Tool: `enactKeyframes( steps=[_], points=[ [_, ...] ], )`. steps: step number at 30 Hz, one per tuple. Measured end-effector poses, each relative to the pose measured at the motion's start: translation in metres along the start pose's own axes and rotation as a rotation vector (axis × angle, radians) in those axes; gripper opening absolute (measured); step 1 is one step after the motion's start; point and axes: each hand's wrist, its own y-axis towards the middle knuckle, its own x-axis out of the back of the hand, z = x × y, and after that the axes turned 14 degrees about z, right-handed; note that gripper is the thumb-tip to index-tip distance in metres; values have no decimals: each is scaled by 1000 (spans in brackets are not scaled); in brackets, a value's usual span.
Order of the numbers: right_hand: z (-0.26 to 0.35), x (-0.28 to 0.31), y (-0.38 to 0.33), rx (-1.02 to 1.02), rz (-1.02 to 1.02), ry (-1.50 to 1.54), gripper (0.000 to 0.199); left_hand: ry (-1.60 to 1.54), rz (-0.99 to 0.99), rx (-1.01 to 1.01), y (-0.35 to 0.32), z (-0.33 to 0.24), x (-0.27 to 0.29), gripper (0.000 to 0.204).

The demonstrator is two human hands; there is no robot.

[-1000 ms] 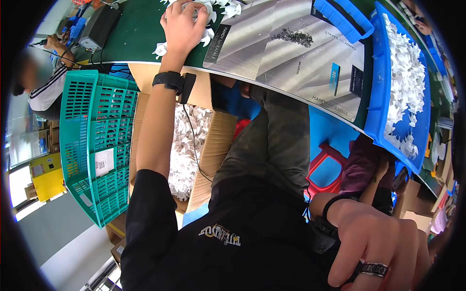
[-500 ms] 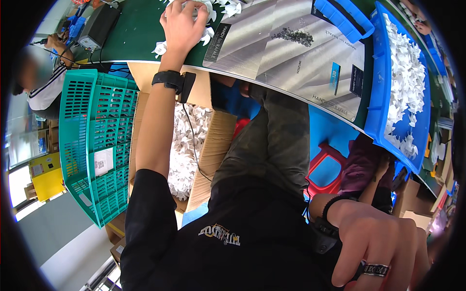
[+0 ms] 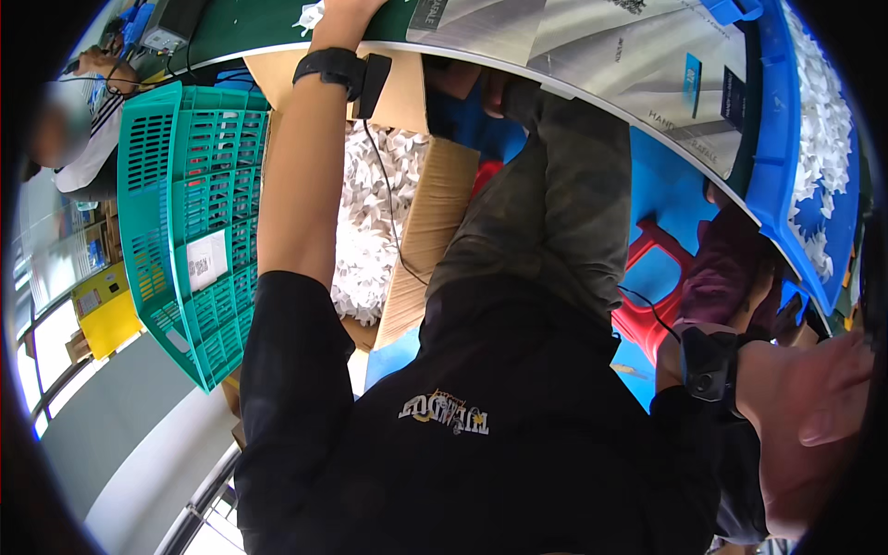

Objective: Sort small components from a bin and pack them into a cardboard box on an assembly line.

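Black wristband (image 3: 338, 67) sits on the left forearm, which goes up to the top edge of the frame; the left hand (image 3: 347, 7) is almost fully cut off there, so I cannot tell if its fingers are apart or together. Just beside it, at the top, lies a small white piece (image 3: 310, 16) on the green table (image 3: 250, 23). Below the arm, a cardboard box (image 3: 435, 213) holds many white pieces. A teal plastic crate (image 3: 176, 222) stands at the left. At the lower right, the right hand (image 3: 814, 416) is loose and holds nothing. A blue tray (image 3: 786, 166) is at the right.
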Motion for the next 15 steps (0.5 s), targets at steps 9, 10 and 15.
enactKeyframes(
  steps=[9, 10, 15],
  points=[
    [-45, -14, 13, 33, -9, -83, 27, -5, -25, -1, -1, -3, -3, 26],
    [-56, -17, 19, 37, -4, -89, 26, -7, -16, 9, -11, -3, -2, 26],
    [-25, -20, -10, 67, -45, -126, 25, -4, 28, 21, -5, -1, 7, 27]
  ],
)
